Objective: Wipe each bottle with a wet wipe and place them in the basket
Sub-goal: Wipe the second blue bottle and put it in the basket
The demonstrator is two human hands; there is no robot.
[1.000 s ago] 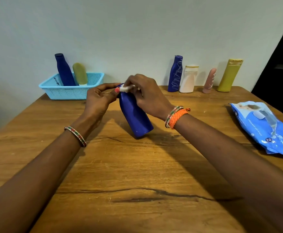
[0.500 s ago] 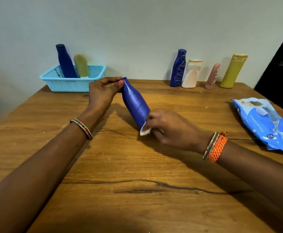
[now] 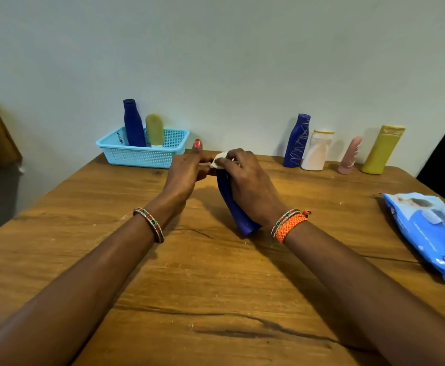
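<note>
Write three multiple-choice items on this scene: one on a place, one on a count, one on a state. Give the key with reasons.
1. Where does the pack of wet wipes lie?
A. on the table's right side
B. in the basket
C. against the wall

2. How many bottles stand in the light blue basket?
A. none
B. two
C. four

3. What does the right hand do?
A. rests flat on the table
B. lifts the basket
C. presses a white wipe on the dark blue bottle

Key: 1 A, the pack lies by the right edge; 2 B, a blue and a yellowish one; 3 C, the wipe sits at the bottle's top.
</note>
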